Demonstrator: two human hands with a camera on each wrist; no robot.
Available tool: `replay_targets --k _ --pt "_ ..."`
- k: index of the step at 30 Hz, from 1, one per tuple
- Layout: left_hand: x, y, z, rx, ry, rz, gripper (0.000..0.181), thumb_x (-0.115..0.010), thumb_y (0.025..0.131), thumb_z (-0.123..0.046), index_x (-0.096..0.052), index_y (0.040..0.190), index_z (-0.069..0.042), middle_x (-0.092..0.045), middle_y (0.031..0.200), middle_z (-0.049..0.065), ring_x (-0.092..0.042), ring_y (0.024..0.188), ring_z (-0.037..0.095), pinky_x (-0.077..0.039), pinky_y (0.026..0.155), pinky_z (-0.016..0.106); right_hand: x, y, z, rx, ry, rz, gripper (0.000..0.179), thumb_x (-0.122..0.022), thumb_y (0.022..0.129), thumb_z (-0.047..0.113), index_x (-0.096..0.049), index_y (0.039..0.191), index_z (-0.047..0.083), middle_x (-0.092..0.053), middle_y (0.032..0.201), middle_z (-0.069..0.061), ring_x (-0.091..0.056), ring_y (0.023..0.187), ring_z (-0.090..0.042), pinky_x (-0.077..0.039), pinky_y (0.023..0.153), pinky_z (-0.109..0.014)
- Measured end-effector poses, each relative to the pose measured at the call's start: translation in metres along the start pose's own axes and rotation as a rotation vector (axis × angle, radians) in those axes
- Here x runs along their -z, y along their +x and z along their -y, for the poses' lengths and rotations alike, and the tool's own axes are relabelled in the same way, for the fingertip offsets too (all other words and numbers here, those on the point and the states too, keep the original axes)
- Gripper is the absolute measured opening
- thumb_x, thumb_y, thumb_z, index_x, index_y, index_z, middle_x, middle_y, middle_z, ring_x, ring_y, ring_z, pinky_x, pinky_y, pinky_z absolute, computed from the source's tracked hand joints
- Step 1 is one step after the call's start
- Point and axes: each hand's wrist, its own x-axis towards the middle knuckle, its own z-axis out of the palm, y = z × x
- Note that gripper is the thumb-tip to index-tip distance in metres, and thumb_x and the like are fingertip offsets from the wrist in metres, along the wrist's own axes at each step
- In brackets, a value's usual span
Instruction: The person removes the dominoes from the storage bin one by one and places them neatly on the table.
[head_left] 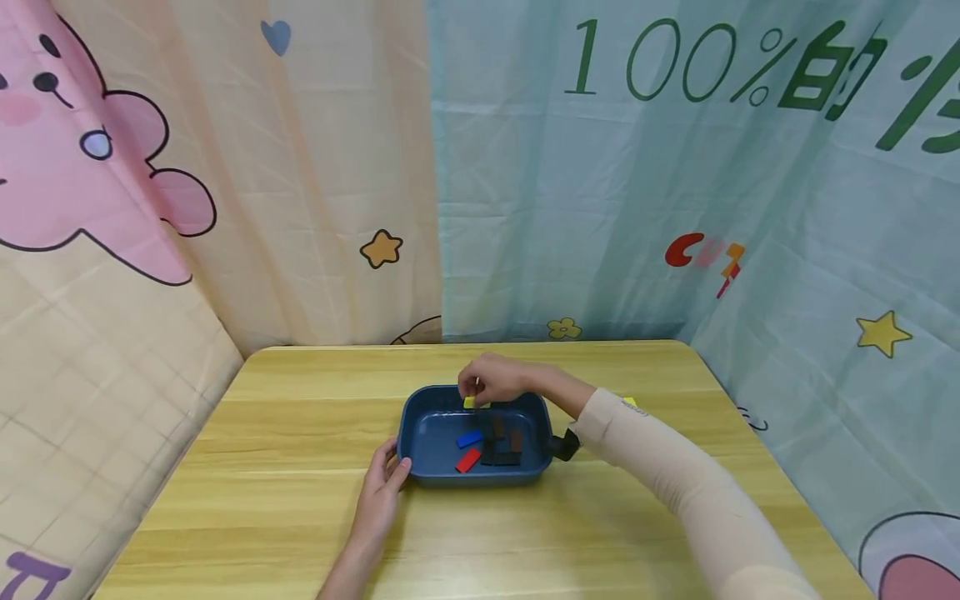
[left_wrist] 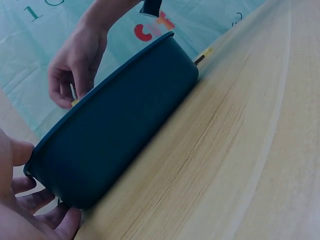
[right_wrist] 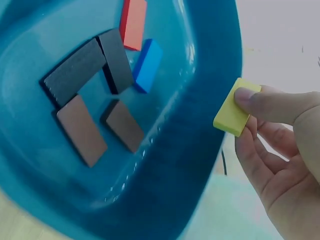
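Note:
A dark blue rectangular basin (head_left: pixel 476 481) stands on the table. At its left end my left hand (head_left: pixel 381 482) grips it, with the thumb on the rim and the fingers against the outer wall. My right hand (head_left: pixel 497 379) pinches a yellow block (right_wrist: pixel 236 109) between thumb and fingers, at the basin's far rim. On the basin floor lie a red block (right_wrist: pixel 133 24), a blue block (right_wrist: pixel 148 66), two black blocks (right_wrist: pixel 75 72) set end to side, and two brown blocks (right_wrist: pixel 81 131) side by side with a gap.
The wooden table (head_left: pixel 285 467) has printed curtains (head_left: pixel 555 208) along its back and sides. Past the right sleeve (head_left: pixel 660 467), a yellow piece (head_left: pixel 631 402) shows on the table. A black device (head_left: pixel 564 446) sits by the right wrist, overlapping the basin's right end in the head view.

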Motion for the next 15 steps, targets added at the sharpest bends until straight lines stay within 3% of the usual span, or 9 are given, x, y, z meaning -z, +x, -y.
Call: replay_targets --k 6,15 --pt "0.000 -0.001 -0.001 0.001 0.010 -0.003 0.048 -0.045 0.111 -0.009 -0.033 0.154 0.007 -0.031 0.159 0.030 -0.037 0.144 0.047 -0.037 0.113 0.051 0.006 -0.023 -0.006 -0.047 0.120 -0.088 0.010 -0.076 0.094 0.004 -0.069 0.100 0.008 -0.064 0.094 0.003 -0.063 0.086 -0.010 -0.053 0.080 -0.027" --pt "0.000 -0.001 0.000 0.008 0.008 -0.001 0.049 -0.044 0.112 -0.010 -0.031 0.155 0.008 -0.028 0.160 0.032 -0.034 0.144 0.049 -0.034 0.113 0.058 0.002 -0.066 -0.014 -0.127 0.345 -0.285 0.010 -0.075 0.095 0.006 -0.068 0.102 0.006 -0.068 0.093 -0.001 -0.068 0.087 -0.014 -0.057 0.079 -0.031"
